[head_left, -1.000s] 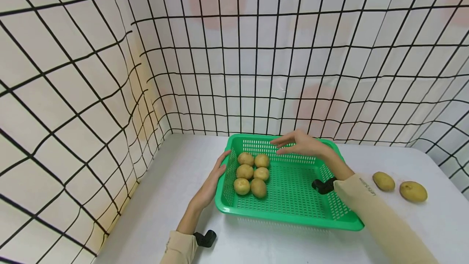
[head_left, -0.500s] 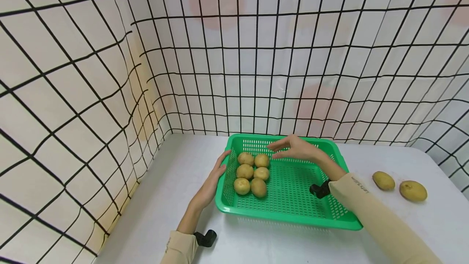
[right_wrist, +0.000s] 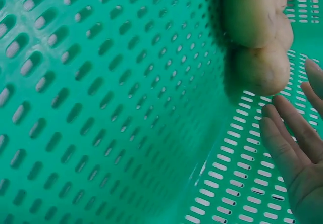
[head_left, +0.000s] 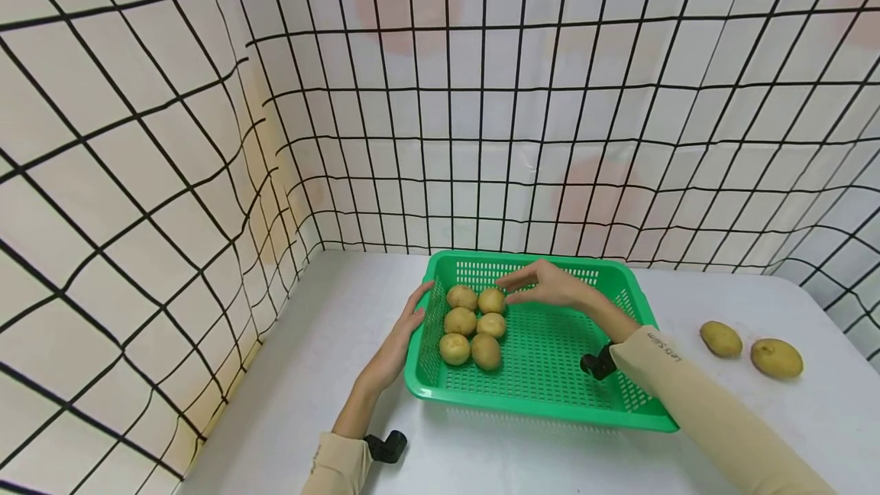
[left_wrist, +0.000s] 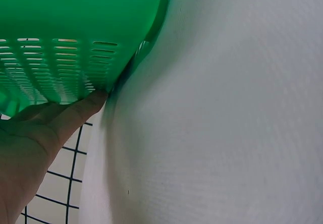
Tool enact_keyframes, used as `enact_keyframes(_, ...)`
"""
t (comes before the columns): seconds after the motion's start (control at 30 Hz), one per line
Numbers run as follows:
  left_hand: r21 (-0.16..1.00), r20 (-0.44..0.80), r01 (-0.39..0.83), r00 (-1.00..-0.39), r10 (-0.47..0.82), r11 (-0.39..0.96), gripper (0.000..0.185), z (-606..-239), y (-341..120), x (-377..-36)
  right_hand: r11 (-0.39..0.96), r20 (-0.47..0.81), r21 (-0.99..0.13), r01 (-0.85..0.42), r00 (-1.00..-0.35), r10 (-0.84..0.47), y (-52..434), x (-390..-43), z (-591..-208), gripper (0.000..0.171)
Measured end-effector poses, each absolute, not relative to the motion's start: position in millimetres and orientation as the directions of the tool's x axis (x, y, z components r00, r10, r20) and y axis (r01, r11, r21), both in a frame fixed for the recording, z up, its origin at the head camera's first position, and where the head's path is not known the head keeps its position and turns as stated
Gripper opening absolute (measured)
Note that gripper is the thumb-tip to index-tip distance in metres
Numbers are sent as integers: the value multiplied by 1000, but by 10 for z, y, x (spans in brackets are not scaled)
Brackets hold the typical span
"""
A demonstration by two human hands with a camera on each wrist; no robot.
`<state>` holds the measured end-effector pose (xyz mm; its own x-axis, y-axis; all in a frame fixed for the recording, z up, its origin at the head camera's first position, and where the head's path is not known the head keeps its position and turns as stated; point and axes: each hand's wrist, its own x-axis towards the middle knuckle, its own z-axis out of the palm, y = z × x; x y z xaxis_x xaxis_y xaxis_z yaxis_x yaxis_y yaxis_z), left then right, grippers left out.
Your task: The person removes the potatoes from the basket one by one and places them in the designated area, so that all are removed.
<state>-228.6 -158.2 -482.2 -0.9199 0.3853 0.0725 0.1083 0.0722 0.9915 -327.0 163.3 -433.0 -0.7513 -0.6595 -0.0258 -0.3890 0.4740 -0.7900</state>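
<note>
The right hand point(head_left: 546, 285) is reaching over the green perforated plastic basket point(head_left: 550, 396), fingers straight and relaxed, holding nothing. Over the last second it has been sliding leftward and a bit lower across the basket; the fingertips are now sitting just beside the far-right one of the six yellowish round potatoes point(head_left: 473, 323), whether touching it or only hovering cannot be told from the head view. In the right wrist view the fingers point(right_wrist: 290, 148) are lying flat near the basket floor, with two potatoes point(right_wrist: 257, 37) just beyond the fingertips and a narrow gap showing. Judgement: the hand is closing in on the cluster, so a nudge or pick of that potato looks like the step in hand; no grasp formed yet.

The left hand point(head_left: 399, 342) is resting flat against the basket's left outer wall, fingers straight, unchanged from the earlier frames, so it is likely bracing the basket. In the left wrist view its fingertip point(left_wrist: 75, 114) is touching the wall's bottom edge on the white table point(left_wrist: 227, 133).

Two more loose potatoes point(head_left: 749, 348) are lying on the table, well apart from the right-hand fingers, outside the basket. A grid-patterned white backdrop point(head_left: 206, 98) is surrounding the table.
</note>
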Motion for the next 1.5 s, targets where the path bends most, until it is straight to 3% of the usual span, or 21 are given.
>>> enact_keyframes(0.67, 992, 74, 107, -918, 389, 63, 52, -4811, -1571, -2291, 450, 50, -762, -465, -735, -676, 1555, -3238, -4413, 32)
enact_keyframes(1.0, 991, 86, 121, -910, 406, 62, 52, -4816, -1578, -2297, 474, 176, -674, -566, -747, -641, 1440, -3187, -4551, 31)
enact_keyframes(1.27, 992, 84, 116, -913, 398, 56, 53, -4821, -1586, -2286, 511, 131, -712, -482, -805, -579, 1371, -3123, -4573, 32)
enact_keyframes(1.5, 991, 88, 124, -908, 410, 60, 53, -4813, -1584, -2290, 537, 122, -695, -478, -814, -567, 1358, -3123, -4567, 32)
